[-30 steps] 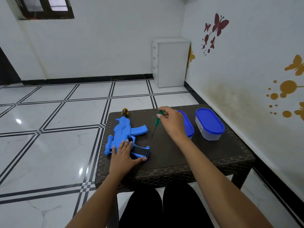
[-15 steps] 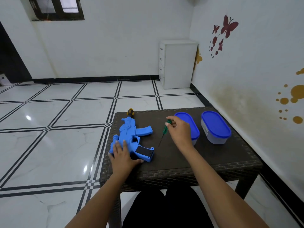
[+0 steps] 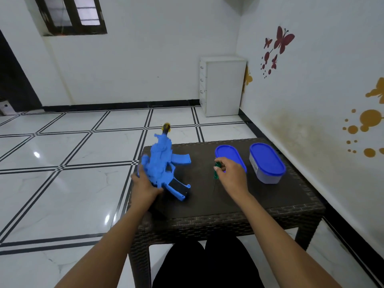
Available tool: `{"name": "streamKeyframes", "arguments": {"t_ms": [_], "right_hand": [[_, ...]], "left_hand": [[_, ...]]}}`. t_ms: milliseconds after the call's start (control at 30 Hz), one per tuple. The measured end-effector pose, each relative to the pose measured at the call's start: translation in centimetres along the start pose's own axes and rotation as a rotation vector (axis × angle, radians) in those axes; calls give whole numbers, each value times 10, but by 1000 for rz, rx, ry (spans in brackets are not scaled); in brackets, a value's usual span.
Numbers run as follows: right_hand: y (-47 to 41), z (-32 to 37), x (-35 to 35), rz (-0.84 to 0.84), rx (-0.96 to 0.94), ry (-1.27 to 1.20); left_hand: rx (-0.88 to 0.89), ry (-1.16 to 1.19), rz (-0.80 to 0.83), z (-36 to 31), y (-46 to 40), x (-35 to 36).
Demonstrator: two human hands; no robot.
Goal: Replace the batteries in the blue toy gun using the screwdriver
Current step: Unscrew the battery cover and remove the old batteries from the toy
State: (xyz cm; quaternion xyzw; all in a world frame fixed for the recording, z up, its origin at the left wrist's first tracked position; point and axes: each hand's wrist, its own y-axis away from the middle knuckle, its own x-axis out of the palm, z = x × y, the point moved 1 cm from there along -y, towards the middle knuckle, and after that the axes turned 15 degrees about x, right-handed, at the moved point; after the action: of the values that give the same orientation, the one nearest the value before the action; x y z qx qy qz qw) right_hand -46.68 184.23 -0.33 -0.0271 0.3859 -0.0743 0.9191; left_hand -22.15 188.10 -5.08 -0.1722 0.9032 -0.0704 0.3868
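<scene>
Two lidded containers; contents hidden.

This is a room in a home, likely a child's or family room. Glossy white marble floor tiles with black inlaid lines run to white painted walls with a black skirting. Red butterfly stickers and golden-yellow butterfly stickers decorate the right-hand wall. A small white drawer cabinet stands in the corner, and a dark-framed window sits high up.
</scene>
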Motion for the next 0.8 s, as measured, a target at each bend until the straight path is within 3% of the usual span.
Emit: {"name": "streamKeyframes", "arguments": {"t_ms": [167, 333, 467, 667, 800], "right_hand": [[6, -7, -1, 4, -12, 44], [8, -7, 2, 12, -41, 57], [8, -5, 5, 20, -78, 83], [6, -4, 10, 12, -97, 85], [4, -1, 14, -1, -74, 59]], "left_hand": [[299, -285, -15, -33, -36, -13], [555, -525, 95, -46, -33, 2], [809, -663, 15, -46, -21, 14], [904, -670, -108, -43, -14, 16], [790, -363, -154, -41, -12, 9]]}}
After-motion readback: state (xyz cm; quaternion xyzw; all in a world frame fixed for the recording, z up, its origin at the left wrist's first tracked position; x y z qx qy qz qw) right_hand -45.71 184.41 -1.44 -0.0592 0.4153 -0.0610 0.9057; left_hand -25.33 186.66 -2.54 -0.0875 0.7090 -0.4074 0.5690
